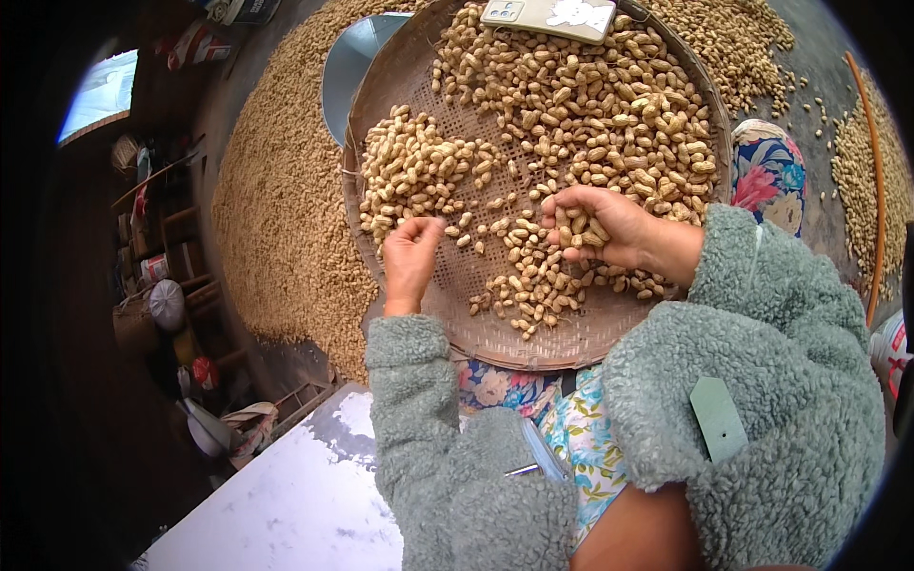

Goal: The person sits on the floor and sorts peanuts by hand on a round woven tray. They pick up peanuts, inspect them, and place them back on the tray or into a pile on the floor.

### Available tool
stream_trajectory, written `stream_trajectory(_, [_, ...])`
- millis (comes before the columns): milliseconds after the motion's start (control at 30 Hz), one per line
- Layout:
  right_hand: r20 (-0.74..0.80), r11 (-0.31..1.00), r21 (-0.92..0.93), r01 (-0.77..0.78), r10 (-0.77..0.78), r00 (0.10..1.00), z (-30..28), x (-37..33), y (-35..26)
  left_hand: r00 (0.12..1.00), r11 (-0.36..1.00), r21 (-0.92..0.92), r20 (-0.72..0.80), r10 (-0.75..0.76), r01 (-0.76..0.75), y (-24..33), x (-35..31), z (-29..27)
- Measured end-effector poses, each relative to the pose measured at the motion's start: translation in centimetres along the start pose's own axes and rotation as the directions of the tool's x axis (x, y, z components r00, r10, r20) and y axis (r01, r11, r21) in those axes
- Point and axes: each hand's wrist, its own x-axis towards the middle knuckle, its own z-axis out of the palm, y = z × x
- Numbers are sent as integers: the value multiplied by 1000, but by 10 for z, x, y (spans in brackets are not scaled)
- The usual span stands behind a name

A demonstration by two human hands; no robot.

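A round woven bamboo tray (466,328) rests across my lap, with unshelled peanuts spread over it. My right hand (628,226), palm turned up and fingers curled, cradles several peanuts (579,228) above the tray's right side. On the left, my left hand (411,255) is closed in a pinch beside a smaller heap of peanuts (409,167); whether anything sits between its fingertips is hidden. The larger heap of peanuts (609,105) covers the far and right part of the tray. Loose peanuts (528,295) lie between and below my hands.
A phone (552,17) lies on the tray's far edge. Behind the tray's left rim is a grey-blue metal scoop-like pan (354,76). Peanuts cover the floor in a wide heap (271,209) at left, with more at right near a curved orange-brown rod (871,181). A white surface (286,504) is at lower left.
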Motion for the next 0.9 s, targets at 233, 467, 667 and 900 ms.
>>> stream_trajectory(233, [-20,998,-57,5,-7,1000,0,2,1,954,833,478,35,299,-278,-43,-15,25])
stream_trajectory(467, [-20,999,-41,24,-24,999,-6,5,1,999,987,-157,34,-30,35,-46,6,13])
stream_trajectory(667, [-16,1000,-13,6,-6,1000,-1,4,2,722,546,604,72,688,-581,-53,13,43])
stream_trajectory(900, [-36,1000,-23,17,-17,999,-4,3,-1,966,607,-776,253,53,170,-16,0,27])
